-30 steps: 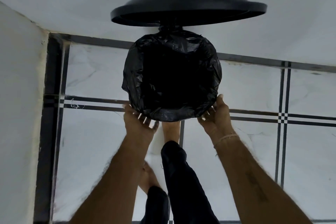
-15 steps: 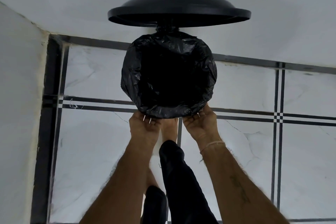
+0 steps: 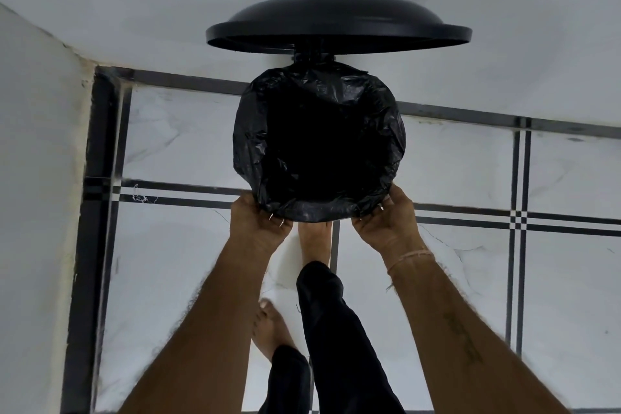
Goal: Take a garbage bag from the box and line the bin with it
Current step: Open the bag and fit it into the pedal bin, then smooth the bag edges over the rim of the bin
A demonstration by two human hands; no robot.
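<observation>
Slid wider apart, L hand [image 3: 258,228] & R hand [image 3: 386,230] both gripping 1 bag [image 3: 319,101], 1 lid [image 3: 336,23] up

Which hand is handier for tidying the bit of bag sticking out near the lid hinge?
Probably the right hand: it grips the bag on the same side as that loose corner. The left hand grips the opposite side, farther away.

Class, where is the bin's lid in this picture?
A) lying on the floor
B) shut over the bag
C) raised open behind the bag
C: the lid stands raised behind the garbage bag, whose near edge the left hand and right hand grip.
</observation>
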